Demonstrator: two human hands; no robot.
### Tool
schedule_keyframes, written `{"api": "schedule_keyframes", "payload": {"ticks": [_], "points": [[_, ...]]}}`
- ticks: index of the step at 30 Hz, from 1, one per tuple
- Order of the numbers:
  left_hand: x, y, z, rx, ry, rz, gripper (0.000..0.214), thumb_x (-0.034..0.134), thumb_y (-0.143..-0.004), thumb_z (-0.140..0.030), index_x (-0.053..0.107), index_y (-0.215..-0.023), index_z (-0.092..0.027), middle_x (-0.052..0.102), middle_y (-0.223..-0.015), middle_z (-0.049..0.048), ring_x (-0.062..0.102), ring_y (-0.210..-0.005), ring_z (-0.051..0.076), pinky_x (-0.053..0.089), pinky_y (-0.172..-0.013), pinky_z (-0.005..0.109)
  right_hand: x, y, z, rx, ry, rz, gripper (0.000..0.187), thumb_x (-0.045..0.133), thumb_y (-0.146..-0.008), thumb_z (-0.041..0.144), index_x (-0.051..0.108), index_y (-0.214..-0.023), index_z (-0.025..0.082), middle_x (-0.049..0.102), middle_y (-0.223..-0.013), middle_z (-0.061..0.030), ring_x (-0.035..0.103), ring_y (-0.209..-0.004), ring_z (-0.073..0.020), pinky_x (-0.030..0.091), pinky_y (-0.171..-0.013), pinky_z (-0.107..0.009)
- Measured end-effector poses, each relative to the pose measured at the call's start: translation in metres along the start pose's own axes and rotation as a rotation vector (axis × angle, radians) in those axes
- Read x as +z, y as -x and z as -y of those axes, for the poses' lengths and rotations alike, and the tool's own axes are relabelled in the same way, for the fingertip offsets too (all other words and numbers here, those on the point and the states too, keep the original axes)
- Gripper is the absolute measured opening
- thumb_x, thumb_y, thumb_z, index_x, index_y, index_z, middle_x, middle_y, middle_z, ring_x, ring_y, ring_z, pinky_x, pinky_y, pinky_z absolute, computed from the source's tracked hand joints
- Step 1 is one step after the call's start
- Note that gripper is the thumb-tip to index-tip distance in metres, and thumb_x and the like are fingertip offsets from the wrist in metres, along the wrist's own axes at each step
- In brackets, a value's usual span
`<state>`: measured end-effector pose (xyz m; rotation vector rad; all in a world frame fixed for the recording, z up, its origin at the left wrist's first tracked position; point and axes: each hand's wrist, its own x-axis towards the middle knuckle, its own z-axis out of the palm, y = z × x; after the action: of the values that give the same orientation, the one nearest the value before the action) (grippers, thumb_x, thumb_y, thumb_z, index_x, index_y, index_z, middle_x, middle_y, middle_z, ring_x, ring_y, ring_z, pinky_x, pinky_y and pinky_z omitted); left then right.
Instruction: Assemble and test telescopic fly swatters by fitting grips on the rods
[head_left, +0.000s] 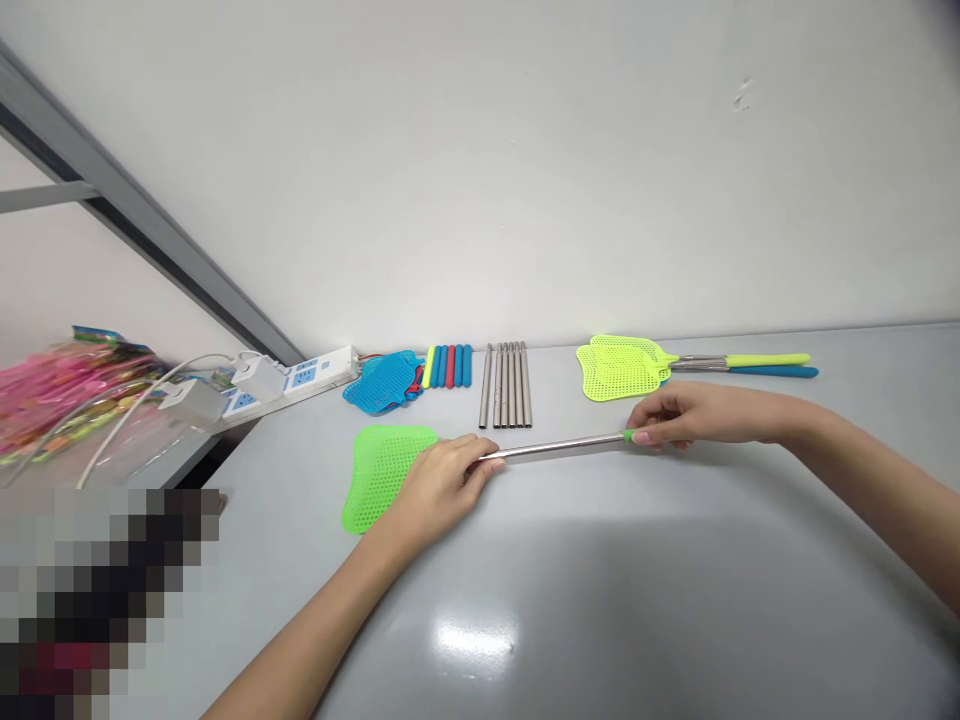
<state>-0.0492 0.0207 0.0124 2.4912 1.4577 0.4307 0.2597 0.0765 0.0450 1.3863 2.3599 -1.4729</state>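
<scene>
A green fly swatter lies across the grey table in front of me, its mesh head on the left and its thin metal rod running right. My left hand is closed around the rod near the head, hiding the neck. At the other end, my right hand pinches a small green piece on the rod's tip; how far that piece extends under the fingers is hidden. Just beyond the rod are several loose metal tubes side by side.
Along the wall lie blue swatter heads, several coloured handle grips in a row, and yellow swatters with yellow and blue handles. A power strip with plugs and cables sits at the left edge, beside bagged pink items.
</scene>
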Motion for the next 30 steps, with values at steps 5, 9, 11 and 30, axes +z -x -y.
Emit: {"api": "schedule_keyframes", "payload": {"ticks": [5,9,11,30], "points": [[0.001,0.001,0.001,-0.015,0.012,0.017,0.024,0.036,-0.088,-0.034,0.057,-0.088,-0.021,0.061,-0.081,0.0008,0.055,-0.073,0.015,0.039,-0.067,0.025,0.003,-0.003,-0.002,-0.018,-0.019,0.033,0.033,0.051,-0.075,0.052,0.058,-0.075,0.019,0.052,-0.073,-0.0014,0.045,-0.062,-0.0133,0.035,-0.057,-0.024],[0.002,0.001,0.001,-0.02,0.021,0.017,0.024,0.037,-0.088,-0.034,0.057,-0.088,-0.021,0.061,-0.081,0.0001,0.056,-0.074,0.014,0.039,-0.066,0.025,0.004,-0.004,-0.004,-0.019,-0.017,0.042,0.033,0.051,-0.076,0.051,0.058,-0.076,0.019,0.051,-0.072,-0.0011,0.043,-0.061,-0.0127,0.034,-0.056,-0.024],[0.003,0.0,0.001,-0.017,0.02,0.02,0.024,0.037,-0.088,-0.034,0.057,-0.088,-0.021,0.061,-0.082,0.0001,0.056,-0.075,0.014,0.039,-0.067,0.025,0.004,-0.004,-0.004,-0.015,-0.014,0.045,0.033,0.051,-0.076,0.051,0.058,-0.077,0.019,0.051,-0.073,-0.0012,0.043,-0.061,-0.0128,0.033,-0.055,-0.023],[0.012,0.01,-0.012,0.067,-0.19,0.072,0.025,0.026,-0.092,-0.031,0.046,-0.08,-0.021,0.056,-0.068,-0.002,0.053,-0.057,0.012,0.029,-0.051,0.023,0.007,-0.006,-0.005,-0.015,-0.221,0.198,0.033,0.048,-0.08,0.042,0.063,-0.072,0.013,0.033,-0.053,0.0048,0.023,-0.046,-0.0067,0.018,-0.043,-0.022]]}}
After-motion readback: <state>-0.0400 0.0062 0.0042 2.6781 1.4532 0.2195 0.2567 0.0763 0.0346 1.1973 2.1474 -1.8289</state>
